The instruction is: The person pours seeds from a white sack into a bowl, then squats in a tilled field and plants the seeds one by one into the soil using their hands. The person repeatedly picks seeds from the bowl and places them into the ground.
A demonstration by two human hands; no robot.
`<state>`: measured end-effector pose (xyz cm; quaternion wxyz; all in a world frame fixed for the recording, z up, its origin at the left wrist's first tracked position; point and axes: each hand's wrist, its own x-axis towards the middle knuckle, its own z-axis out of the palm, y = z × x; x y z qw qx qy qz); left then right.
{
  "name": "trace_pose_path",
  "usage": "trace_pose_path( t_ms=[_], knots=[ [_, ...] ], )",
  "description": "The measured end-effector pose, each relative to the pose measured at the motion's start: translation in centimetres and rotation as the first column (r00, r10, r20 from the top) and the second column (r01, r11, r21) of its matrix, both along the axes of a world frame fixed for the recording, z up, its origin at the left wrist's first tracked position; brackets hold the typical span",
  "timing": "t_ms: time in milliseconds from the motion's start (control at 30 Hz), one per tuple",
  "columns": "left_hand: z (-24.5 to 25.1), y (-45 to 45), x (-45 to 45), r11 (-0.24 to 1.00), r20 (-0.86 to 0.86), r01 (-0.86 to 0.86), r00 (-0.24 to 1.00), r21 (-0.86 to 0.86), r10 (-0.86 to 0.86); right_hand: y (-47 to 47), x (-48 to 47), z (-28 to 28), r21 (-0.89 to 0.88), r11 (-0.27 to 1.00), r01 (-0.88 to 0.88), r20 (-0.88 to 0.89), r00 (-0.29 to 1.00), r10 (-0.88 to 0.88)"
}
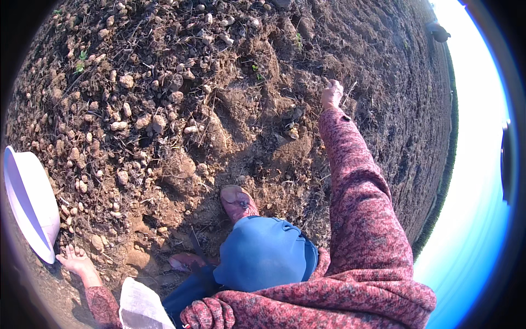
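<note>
My left hand [77,263], at the lower left, is palm up with its fingers apart, beside the rim of a white basin [39,201]. No held object shows in it. My right hand [332,94] reaches out over the soil at the upper right. Its fingers are curled close together at the ground; whether something is between them cannot be told. Many unshelled peanuts [119,126] lie among clods, mostly left of my right hand. A few pods [293,133] lie in the soil nearer to it.
My bent knee in blue trousers [263,255] and a reddish shoe [238,202] are at the bottom centre. White cloth [141,304] lies by my left sleeve. Small green plants [80,61] stand in the soil. A dark, unclear shape [439,32] is at the field's far edge.
</note>
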<state>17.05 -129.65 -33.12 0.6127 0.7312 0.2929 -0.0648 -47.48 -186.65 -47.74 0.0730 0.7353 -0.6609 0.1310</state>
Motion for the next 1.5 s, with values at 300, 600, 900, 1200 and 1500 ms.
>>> trace_pose_path(
  t_ms=[300, 600, 900, 1200, 1500],
  knots=[
    [-0.7, -2.7, -16.7, -0.172, -0.186, 0.867, -0.094, 0.468, -0.978, -1.7, -2.1, -2.8, 0.065, 0.994, -0.088, 0.049, 0.995, 0.084],
    [-5.6, 2.1, -21.9, -0.501, -0.678, 0.843, -0.254, 0.194, -0.690, 16.6, 16.1, 4.8, 0.690, 0.573, -0.443, 0.702, 0.602, -0.380],
    [-8.5, -0.6, -23.0, -0.330, -0.374, 0.735, -0.112, 0.592, -0.921, 23.4, 30.1, 0.7, 0.312, 0.562, -0.766, 0.483, 0.637, 0.600],
    [-12.6, 2.1, -24.1, -0.103, -0.293, 0.879, 0.044, 0.466, -0.955, 19.3, 24.8, 4.2, 0.463, 0.307, -0.831, 0.755, 0.189, -0.627],
    [-5.1, -6.7, -17.6, 0.023, -0.386, 0.906, -0.157, -0.422, -0.909, 22.9, 29.0, 2.5, 0.364, 0.652, -0.666, 0.404, 0.743, 0.534]
  ],
)
